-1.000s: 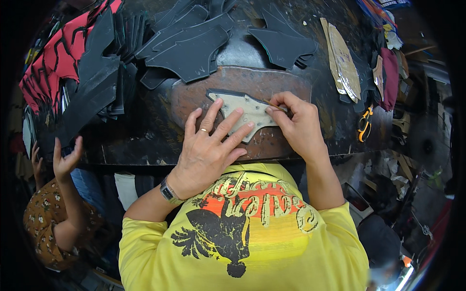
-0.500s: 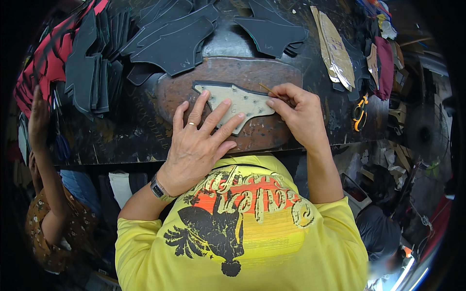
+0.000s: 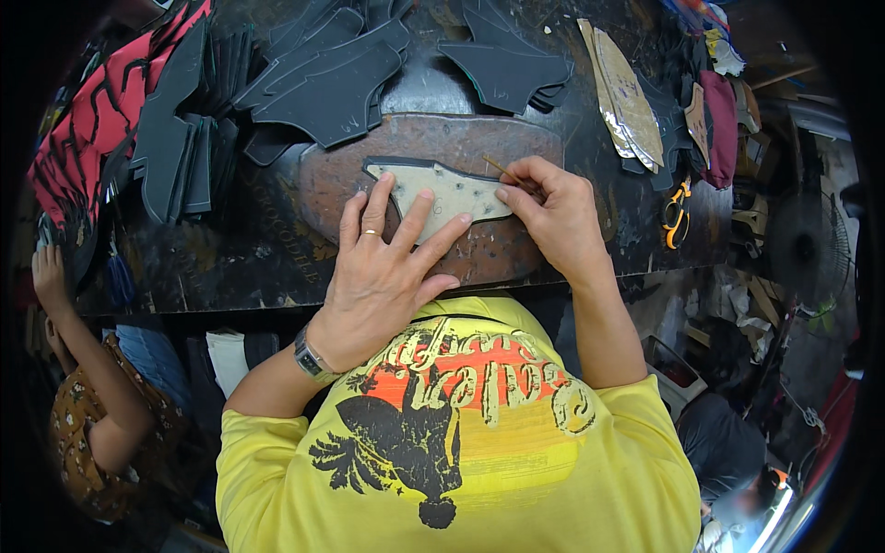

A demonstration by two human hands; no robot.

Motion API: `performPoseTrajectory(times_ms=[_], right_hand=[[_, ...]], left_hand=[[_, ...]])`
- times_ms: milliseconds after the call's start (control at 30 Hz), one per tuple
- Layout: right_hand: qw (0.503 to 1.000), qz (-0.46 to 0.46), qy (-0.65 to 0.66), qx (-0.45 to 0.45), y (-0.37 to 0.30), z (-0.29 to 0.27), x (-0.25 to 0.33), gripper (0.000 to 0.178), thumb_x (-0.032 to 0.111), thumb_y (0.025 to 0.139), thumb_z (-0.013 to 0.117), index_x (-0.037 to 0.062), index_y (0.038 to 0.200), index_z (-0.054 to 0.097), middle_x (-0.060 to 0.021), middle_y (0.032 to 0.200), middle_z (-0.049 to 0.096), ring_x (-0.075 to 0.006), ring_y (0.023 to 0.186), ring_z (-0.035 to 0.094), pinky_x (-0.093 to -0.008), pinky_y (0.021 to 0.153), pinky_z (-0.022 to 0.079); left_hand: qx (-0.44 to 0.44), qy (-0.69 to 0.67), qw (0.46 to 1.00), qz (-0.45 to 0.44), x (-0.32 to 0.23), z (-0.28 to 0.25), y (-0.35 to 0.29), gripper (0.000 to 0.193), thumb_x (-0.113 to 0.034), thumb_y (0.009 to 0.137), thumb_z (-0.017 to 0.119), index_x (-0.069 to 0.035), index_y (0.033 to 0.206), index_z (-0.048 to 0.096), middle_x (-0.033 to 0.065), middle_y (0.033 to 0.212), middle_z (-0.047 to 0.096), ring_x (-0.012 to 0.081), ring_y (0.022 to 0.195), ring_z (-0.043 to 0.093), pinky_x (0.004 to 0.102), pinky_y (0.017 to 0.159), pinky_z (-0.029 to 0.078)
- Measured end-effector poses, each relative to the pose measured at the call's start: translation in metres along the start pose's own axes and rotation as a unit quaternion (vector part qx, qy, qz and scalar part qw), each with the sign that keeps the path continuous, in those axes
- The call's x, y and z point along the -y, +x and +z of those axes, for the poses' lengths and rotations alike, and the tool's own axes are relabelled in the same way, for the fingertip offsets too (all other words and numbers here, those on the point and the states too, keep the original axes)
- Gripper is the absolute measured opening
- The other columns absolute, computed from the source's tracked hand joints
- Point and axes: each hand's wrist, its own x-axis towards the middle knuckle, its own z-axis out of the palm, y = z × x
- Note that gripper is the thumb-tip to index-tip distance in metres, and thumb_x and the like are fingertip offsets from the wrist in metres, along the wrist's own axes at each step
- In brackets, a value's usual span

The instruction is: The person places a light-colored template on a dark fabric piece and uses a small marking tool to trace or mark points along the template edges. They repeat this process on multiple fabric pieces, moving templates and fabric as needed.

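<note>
A: Where to look for the pale template?

B: In the middle of the frame, lying flat over a dark piece, visible only as a rim along the upper side. Under both, a reddish-brown board on the dark desk.

A: And the left hand?

B: Resting on the pale template, left of its middle, with the fingers stretched and spread apart; so, with a grip not closed around anything. On one finger, a ring; at the wrist, a watch.

A: The right hand?

B: At the right end of the pale template, with the grip closed on a thin brown stick, pinched by thumb and fingers. Tilted toward the upper left, with the free end near the upper edge of the pale template.

A: What else on the desk?

B: In the upper left of the frame, pinkish-red pieces and, just beside, a dark stack. In the upper middle, two heaps of dark shapes. In the upper right, long light-brown patterns, and lower, near the right end, an orange-handled tool.

A: And at the left edge of the frame?

B: A co-worker's hand, above a brown patterned top.
</note>
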Motion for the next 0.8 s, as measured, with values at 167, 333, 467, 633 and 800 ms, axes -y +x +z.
performPoseTrajectory(times_ms=[167, 333, 467, 633, 800], right_hand=[[0.997, -0.059, 0.018, -0.053, 0.0, -0.006, -0.006, 0.014, 0.006, 0.092, 0.075, -0.0039, 0.102, 0.074, -0.0107, 0.084, 0.068, -0.016, 0.073, 0.063, -0.0296, 0.071, 0.052], [0.978, -0.135, 0.093, -0.129, -0.006, -0.021, -0.007, 0.014, 0.006, 0.1, 0.067, -0.0048, 0.1, 0.076, -0.0049, 0.093, 0.065, -0.0122, 0.078, 0.06, -0.0256, 0.074, 0.049], [0.977, -0.071, 0.172, -0.106, -0.025, -0.025, -0.006, 0.017, 0.007, 0.107, 0.059, -0.0031, 0.11, 0.073, -0.009, 0.111, 0.067, -0.0129, 0.088, 0.066, -0.024, 0.084, 0.051], [0.954, -0.123, 0.272, -0.036, -0.025, -0.006, -0.02, 0.016, 0.0, 0.108, 0.054, -0.0017, 0.123, 0.06, -0.013, 0.117, 0.068, -0.0177, 0.099, 0.072, -0.0293, 0.093, 0.056], [0.968, -0.132, 0.2, -0.071, -0.021, 0.006, -0.027, 0.012, -0.002, 0.106, 0.057, -0.0006, 0.117, 0.06, -0.0098, 0.108, 0.071, -0.0152, 0.095, 0.073, -0.0289, 0.088, 0.058]], left_hand=[[0.005, 0.023, 1.0, -0.006, -0.007, -0.002, 0.007, 0.072, -0.051, 0.09, 0.075, -0.028, 0.154, 0.053, 0.0178, 0.15, 0.048, 0.0523, 0.146, 0.032, 0.0631, 0.119, 0.028], [0.016, 0.022, 1.0, -0.014, -0.009, -0.005, 0.01, 0.071, -0.052, 0.089, 0.074, -0.026, 0.153, 0.055, 0.0177, 0.149, 0.049, 0.0517, 0.145, 0.033, 0.0625, 0.119, 0.029], [0.017, 0.021, 0.999, -0.02, -0.011, -0.006, 0.01, 0.07, -0.05, 0.089, 0.075, -0.026, 0.152, 0.056, 0.0175, 0.148, 0.049, 0.0512, 0.145, 0.032, 0.0619, 0.118, 0.029], [0.013, 0.012, 0.999, -0.028, -0.012, -0.006, 0.01, 0.07, -0.048, 0.088, 0.077, -0.026, 0.151, 0.057, 0.0172, 0.148, 0.049, 0.0506, 0.145, 0.032, 0.0612, 0.118, 0.031], [0.01, 0.01, 0.999, -0.029, -0.012, -0.005, 0.009, 0.07, -0.048, 0.088, 0.078, -0.026, 0.151, 0.057, 0.0172, 0.148, 0.049, 0.0502, 0.145, 0.032, 0.0609, 0.117, 0.031]])
